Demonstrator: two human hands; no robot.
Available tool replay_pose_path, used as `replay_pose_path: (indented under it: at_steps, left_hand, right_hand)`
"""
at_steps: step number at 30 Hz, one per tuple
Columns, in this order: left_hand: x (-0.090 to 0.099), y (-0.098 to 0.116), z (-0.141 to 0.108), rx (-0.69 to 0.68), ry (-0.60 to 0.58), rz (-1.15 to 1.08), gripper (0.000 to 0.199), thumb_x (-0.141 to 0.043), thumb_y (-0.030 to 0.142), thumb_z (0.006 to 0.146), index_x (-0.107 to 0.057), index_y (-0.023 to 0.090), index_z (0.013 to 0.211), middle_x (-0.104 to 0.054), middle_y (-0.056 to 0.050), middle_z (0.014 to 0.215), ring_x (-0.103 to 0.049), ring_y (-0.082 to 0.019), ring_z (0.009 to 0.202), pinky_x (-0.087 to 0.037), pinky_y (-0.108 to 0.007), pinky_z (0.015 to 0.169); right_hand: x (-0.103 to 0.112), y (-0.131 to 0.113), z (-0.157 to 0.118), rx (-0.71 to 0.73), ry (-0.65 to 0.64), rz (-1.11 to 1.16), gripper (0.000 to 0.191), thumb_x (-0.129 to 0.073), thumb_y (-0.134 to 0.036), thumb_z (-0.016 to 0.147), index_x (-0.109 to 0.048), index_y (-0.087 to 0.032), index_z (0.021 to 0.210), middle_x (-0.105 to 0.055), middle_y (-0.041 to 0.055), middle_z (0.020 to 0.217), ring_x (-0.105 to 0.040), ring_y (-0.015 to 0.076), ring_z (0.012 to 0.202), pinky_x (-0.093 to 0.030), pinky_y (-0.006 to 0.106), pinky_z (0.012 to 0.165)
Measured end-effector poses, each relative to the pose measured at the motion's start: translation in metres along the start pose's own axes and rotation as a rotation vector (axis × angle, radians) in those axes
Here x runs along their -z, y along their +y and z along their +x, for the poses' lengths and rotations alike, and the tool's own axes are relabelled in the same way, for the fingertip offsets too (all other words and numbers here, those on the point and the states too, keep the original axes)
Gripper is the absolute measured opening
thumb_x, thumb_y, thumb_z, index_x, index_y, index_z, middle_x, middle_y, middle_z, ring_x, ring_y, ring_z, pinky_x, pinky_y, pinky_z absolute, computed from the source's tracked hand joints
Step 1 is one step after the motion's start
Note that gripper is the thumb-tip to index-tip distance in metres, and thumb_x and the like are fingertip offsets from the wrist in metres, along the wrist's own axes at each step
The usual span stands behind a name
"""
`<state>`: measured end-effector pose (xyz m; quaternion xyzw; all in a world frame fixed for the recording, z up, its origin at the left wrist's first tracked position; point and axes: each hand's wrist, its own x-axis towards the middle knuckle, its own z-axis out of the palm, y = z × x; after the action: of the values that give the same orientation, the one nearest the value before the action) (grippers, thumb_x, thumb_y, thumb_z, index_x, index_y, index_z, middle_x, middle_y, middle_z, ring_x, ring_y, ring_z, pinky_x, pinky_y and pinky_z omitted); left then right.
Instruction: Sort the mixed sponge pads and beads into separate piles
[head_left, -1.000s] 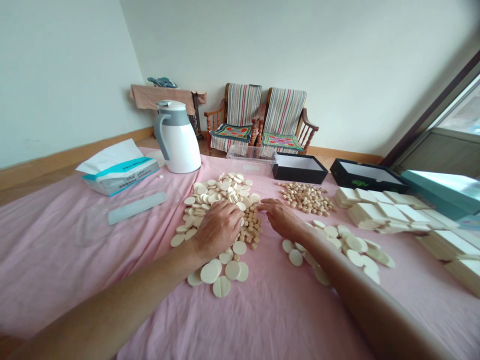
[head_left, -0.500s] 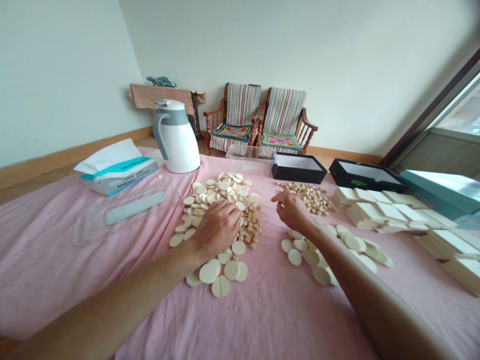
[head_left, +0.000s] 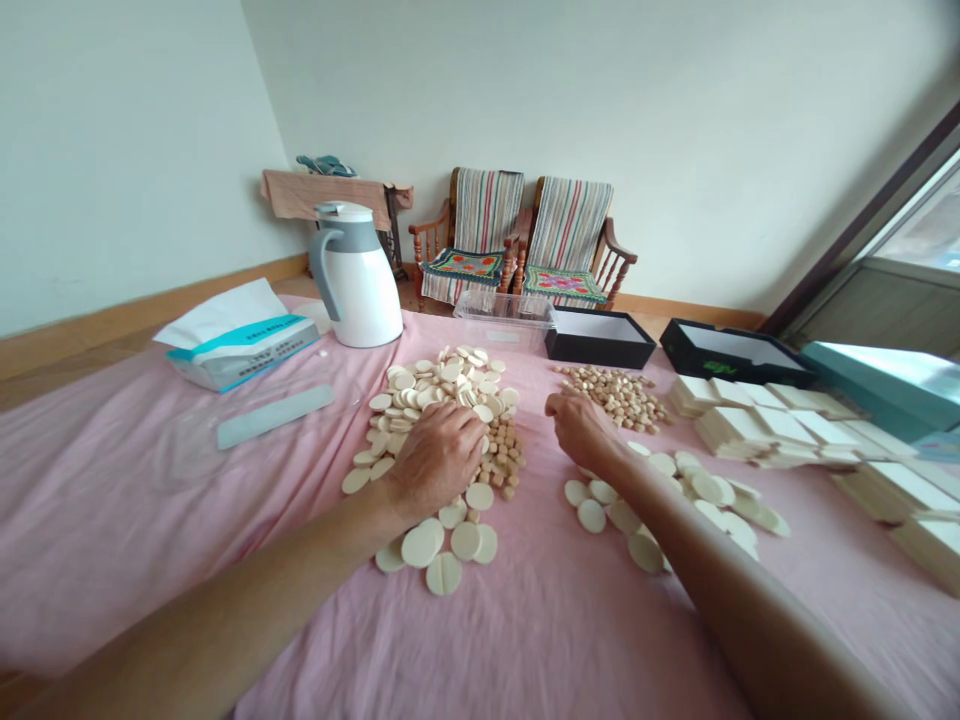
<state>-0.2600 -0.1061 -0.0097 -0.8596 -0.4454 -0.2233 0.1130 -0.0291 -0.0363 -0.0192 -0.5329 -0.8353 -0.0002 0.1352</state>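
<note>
Resting left hand point(head_left: 436, 458) flat and open on pale round discs point(head_left: 442, 388), right hand point(head_left: 579, 430) curled narrow beside small tan pellets point(head_left: 611, 396), any hold unclear

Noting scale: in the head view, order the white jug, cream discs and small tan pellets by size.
White jug, cream discs, small tan pellets; the jug sits farther off yet still looks largest.

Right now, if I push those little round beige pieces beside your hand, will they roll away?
The little round pieces probably won't roll far: most lie flat on the soft pink cloth. On edge, one might roll. They look light, so a push could scatter them.
</note>
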Motion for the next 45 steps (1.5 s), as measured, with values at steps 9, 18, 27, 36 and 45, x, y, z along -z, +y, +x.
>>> replay_pose_path:
  at_steps: [9,18,27,36,45]
  left_hand:
    - [0.000,0.000,0.000,-0.011,0.034,-0.015,0.017,-0.046,0.014,0.090,-0.058,0.016,0.078,-0.059,-0.006,0.081,-0.054,-0.020,0.082,-0.043,-0.035,0.080]
    - [0.001,0.000,0.000,-0.015,0.031,0.002,0.017,-0.047,0.016,0.090,-0.059,0.016,0.079,-0.059,-0.006,0.082,-0.054,-0.020,0.083,-0.042,-0.036,0.082]
    - [-0.001,0.000,0.000,-0.012,0.031,0.002,0.016,-0.047,0.015,0.090,-0.059,0.016,0.079,-0.060,-0.005,0.082,-0.055,-0.019,0.084,-0.043,-0.036,0.084]
    - [-0.002,-0.001,0.000,-0.006,0.020,-0.011,0.017,-0.045,0.014,0.091,-0.059,0.016,0.080,-0.060,-0.005,0.083,-0.054,-0.020,0.085,-0.042,-0.036,0.084]
    - [-0.001,-0.001,0.000,-0.007,0.015,0.001,0.017,-0.046,0.016,0.091,-0.058,0.016,0.079,-0.059,-0.006,0.083,-0.054,-0.019,0.085,-0.042,-0.035,0.083]
  right_hand:
    - [0.015,-0.015,-0.001,0.136,0.022,0.260,0.029,-0.048,0.001,0.072,-0.063,-0.016,0.090,-0.066,0.0054,0.087,-0.058,0.0150,0.077,-0.042,0.025,0.072]
    - [-0.004,-0.038,-0.007,0.211,-0.083,0.316,0.023,-0.047,0.001,0.070,-0.057,-0.017,0.082,-0.062,0.0041,0.082,-0.055,0.0139,0.075,-0.040,0.023,0.068]
    - [0.003,-0.002,0.000,-0.023,0.141,0.119,0.023,-0.047,0.000,0.067,-0.056,-0.016,0.081,-0.056,0.0054,0.080,-0.050,0.0154,0.069,-0.035,0.025,0.062]
    - [0.014,-0.016,-0.002,0.099,-0.027,0.293,0.022,-0.052,-0.002,0.068,-0.063,-0.016,0.082,-0.064,0.0042,0.079,-0.057,0.0147,0.070,-0.041,0.024,0.066]
    - [-0.007,-0.042,-0.009,0.180,-0.081,0.344,0.020,-0.049,-0.001,0.069,-0.056,-0.016,0.081,-0.062,0.0035,0.080,-0.053,0.0124,0.069,-0.038,0.022,0.065]
